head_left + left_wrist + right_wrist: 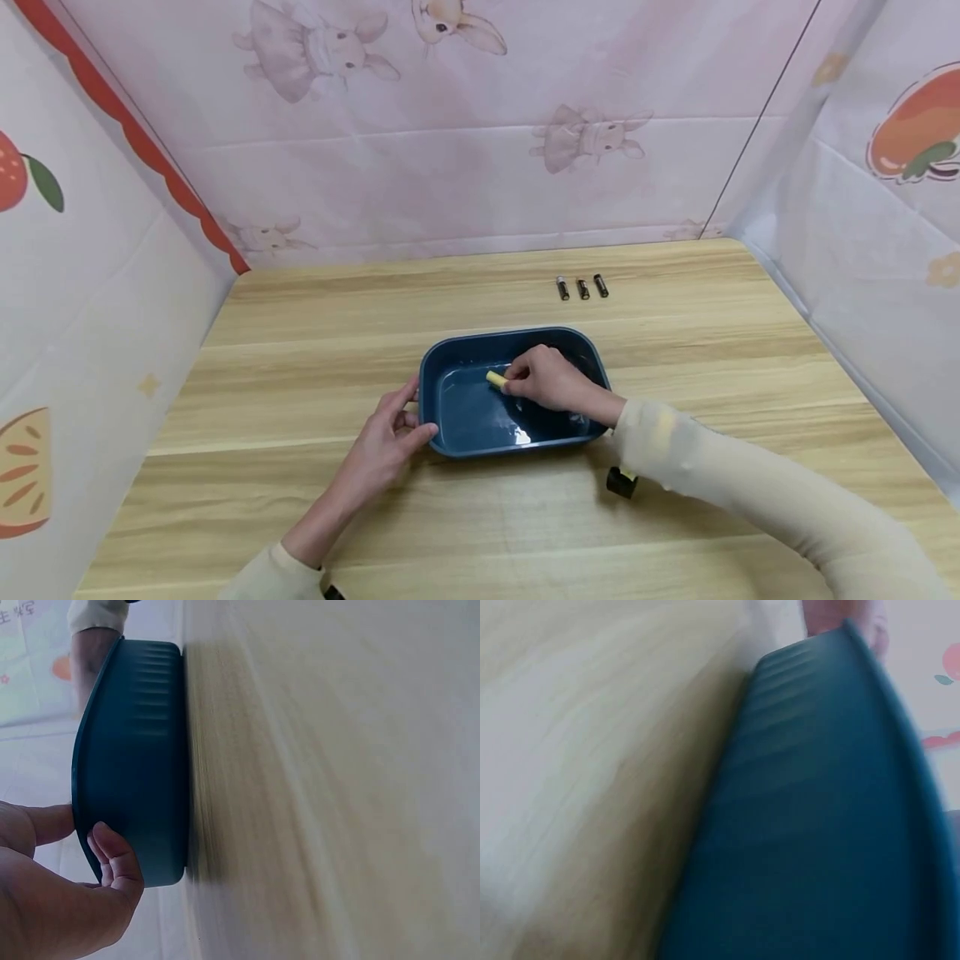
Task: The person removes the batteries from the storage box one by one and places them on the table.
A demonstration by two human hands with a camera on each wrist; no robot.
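A dark blue rectangular plastic basin (pixel 480 451) with rounded corners sits on the wooden table. My left hand (pixel 382 442) grips its left rim, thumb over the edge and the other fingers against the outer wall; the left wrist view shows this hold on the basin (pixel 135 765) from the side. Reaching inside the basin over its right rim, my right hand (pixel 551 379) pinches a short pale-yellow stick (pixel 496 379) low over the basin floor. Part of that stick is hidden by the fingers. In the right wrist view the basin's outer wall (pixel 810 810) hides the right hand.
Three small black batteries (pixel 582 288) lie side by side behind the basin, toward the back right of the table (pixel 300 333). Printed cloth walls (pixel 465 183) stand around the table's back and sides. A small black device (pixel 621 482) hangs under the right cuff.
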